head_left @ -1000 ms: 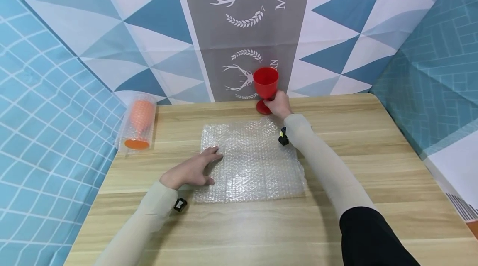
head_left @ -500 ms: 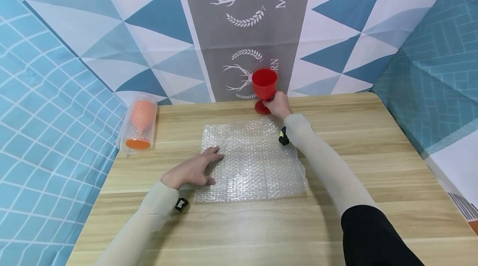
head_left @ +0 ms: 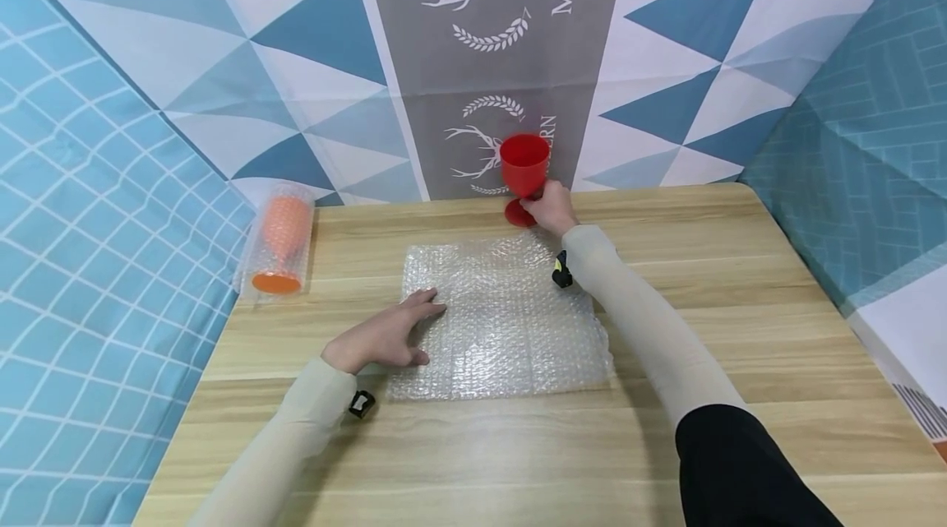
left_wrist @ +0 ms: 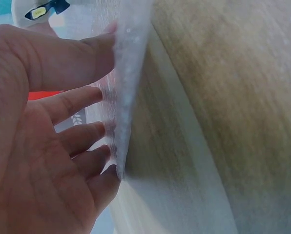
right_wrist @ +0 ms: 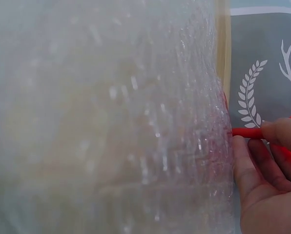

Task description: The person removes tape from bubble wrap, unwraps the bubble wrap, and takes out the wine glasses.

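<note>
A red plastic goblet (head_left: 524,172) stands upright at the table's back edge. My right hand (head_left: 554,208) grips it low, around the stem just above its round base; in the right wrist view the thumb and fingers close about the red stem (right_wrist: 247,132). A sheet of clear bubble wrap (head_left: 510,317) lies flat in front of the goblet. At the sheet's left edge rests my left hand (head_left: 381,338), fingers spread and fingertips on the wrap. Seen from the left wrist, the thumb and fingertips touch the bubble wrap (left_wrist: 128,73) without curling around it.
An orange goblet (head_left: 284,231) rolled in bubble wrap is at the table's back left corner, its base facing me. Patterned cloth walls (head_left: 491,58) border the wooden table (head_left: 503,461) at the back and sides. A white box-like object (head_left: 910,330) lies beyond the right edge.
The red goblet has shifted very slightly to the left in the right hand. The left hand keeps its place on the bubble wrap.
</note>
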Tool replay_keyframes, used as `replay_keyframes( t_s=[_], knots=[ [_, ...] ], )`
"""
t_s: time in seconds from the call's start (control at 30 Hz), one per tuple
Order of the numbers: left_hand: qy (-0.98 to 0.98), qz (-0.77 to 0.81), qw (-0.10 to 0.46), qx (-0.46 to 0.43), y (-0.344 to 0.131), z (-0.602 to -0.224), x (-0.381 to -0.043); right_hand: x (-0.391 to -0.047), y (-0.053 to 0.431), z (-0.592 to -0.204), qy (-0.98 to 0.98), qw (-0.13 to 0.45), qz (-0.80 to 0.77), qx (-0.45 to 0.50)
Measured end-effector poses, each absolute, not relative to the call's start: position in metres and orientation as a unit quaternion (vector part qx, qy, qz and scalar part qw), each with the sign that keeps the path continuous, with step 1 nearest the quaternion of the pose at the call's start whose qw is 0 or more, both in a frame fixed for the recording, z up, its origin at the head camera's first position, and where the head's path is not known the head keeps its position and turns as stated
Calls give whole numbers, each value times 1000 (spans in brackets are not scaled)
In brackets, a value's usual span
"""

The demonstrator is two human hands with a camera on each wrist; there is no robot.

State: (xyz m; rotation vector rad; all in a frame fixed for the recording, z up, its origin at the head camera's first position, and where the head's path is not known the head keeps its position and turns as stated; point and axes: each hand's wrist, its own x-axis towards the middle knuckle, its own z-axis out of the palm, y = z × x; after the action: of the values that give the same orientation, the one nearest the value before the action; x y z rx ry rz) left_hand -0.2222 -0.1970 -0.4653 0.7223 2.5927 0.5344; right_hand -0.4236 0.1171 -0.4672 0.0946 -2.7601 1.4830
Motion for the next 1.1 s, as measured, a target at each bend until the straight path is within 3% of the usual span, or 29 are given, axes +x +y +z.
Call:
replay_keyframes(
  t_s=[0.63, 1.1],
  knots=[
    [926, 188, 197, 260, -197, -466, -222, -423, 121, -472, -875, -3, 483, 40],
    [926, 190, 193, 262, -197, -468, -223, -397, 148, -480, -871, -36, 486, 65]
  ],
)
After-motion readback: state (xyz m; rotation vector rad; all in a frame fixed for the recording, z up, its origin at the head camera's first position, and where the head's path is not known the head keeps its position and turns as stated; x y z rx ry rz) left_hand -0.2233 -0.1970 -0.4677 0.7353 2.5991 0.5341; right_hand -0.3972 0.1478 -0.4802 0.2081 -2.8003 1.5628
